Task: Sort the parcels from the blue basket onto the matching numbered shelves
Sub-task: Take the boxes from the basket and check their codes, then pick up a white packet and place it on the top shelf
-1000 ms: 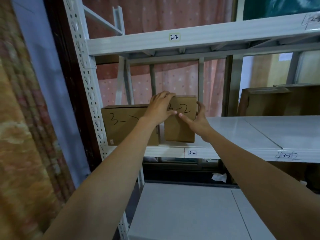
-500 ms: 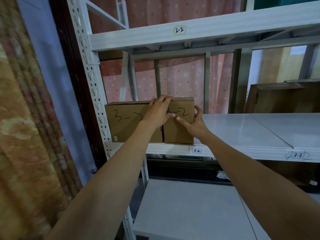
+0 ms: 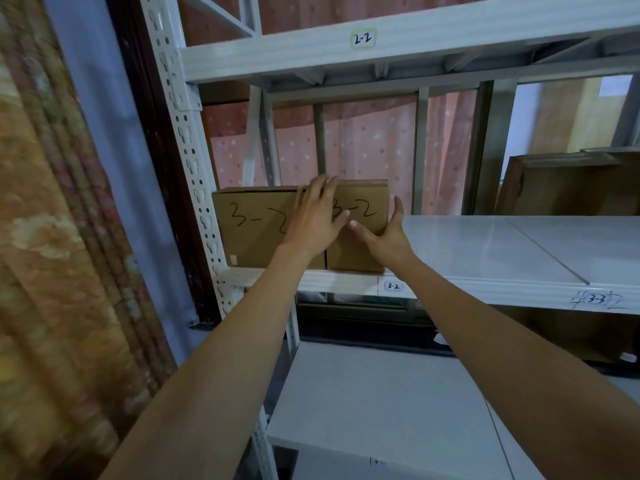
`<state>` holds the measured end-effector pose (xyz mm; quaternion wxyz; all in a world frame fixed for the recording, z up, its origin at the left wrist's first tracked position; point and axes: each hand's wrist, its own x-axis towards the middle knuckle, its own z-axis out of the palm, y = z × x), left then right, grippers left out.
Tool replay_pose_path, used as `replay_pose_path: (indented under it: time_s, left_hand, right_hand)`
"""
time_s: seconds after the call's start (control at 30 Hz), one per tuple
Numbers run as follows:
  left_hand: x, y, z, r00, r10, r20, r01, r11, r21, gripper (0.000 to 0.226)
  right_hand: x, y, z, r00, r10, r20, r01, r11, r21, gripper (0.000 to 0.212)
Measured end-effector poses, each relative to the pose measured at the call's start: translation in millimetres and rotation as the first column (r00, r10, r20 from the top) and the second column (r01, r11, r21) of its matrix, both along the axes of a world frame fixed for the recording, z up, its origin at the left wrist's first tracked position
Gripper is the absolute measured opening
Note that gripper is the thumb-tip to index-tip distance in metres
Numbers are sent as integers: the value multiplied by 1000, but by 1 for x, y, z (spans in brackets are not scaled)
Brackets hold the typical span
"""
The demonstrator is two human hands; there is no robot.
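Note:
Two brown cardboard parcels marked 3-2 stand side by side on the white shelf labelled 3-2. The left parcel sits against the rack post. The right parcel touches it. My left hand lies with straight fingers across the seam between the two fronts. My right hand is spread at the right parcel's lower right corner, thumb up along its right edge, fingers straight. Neither hand grips a parcel. The blue basket is out of view.
The perforated rack post stands at the left, with a patterned curtain beside it. Shelf 2-2 runs overhead. A label 3-3 marks the shelf section to the right, where a large brown box stands. A lower white shelf lies below.
The right parcel has been pushed flush against the left one and further onto the shelf. Both hands have straightened and eased off its front.

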<state>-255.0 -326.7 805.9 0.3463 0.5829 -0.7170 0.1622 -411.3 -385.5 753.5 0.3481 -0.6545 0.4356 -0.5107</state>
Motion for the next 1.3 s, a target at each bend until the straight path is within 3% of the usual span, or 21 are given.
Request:
replay_pose_path:
  time_s: [0.13,0.2,0.3,0.53,0.63,0.8,0.97,1.2,1.3]
  left_hand:
    - [2,26,-54,989,31,-146,-45,994,-96,60]
    - [7,39,-93,984,48,-170,-65,993,-96,56]
    - [21,58,-148,977,141,-160,-144,990,-7,55]
    - [79,124,-292,898,416,-142,-357,880,314,59]
    - [108,159,-360,846,523,-103,-417,769,485,53]
    - [150,212,-474,776,631,16,-421,498,758,56]
    - [176,243,-576,758,650,56,-303,276,912,56]
    - [164,241,-709,794,604,64,-153,97,983,61]
    - [148,233,-766,833,549,65,-92,20,996,63]
  right_hand:
    - [5,38,-25,958,-279,-65,238,903,-358,104]
    - [12,62,-49,946,-304,-112,214,846,-488,97]
    - [34,84,-99,940,-253,-227,102,847,-522,92]
    - [100,127,-249,870,36,-492,-197,940,-278,78]
    - [124,141,-323,751,145,-644,-291,948,-125,79]
    - [156,156,-437,507,316,-802,-387,915,116,79]
    - [162,163,-540,282,420,-862,-382,874,301,80]
    - [142,157,-675,72,538,-840,-322,810,491,81]
    - [132,158,-731,43,622,-782,-285,757,588,84]
